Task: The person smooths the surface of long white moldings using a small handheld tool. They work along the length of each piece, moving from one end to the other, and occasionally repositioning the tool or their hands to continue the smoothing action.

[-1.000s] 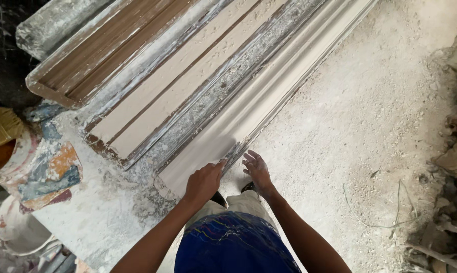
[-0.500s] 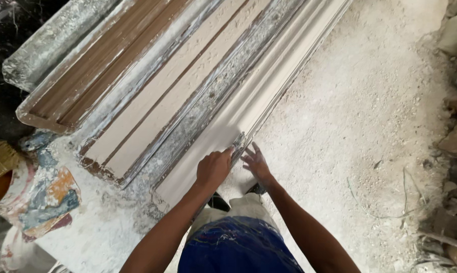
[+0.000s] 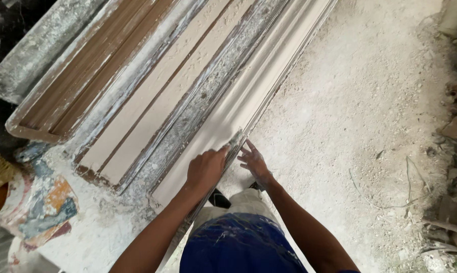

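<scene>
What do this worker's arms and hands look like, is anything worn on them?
Both arms are bare to the bottom of the picture: no sleeves, gloves, watch or rings show. The left hand and right hand are ungloved. Lower down, blue clothing flecked with white.

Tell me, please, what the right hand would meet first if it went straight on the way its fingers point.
Most likely the scraper blade held in the left hand: the right hand has its fingers spread toward the upper left, almost at the blade, which rests on the long white plaster moulding. Depth is hard to judge.
</scene>
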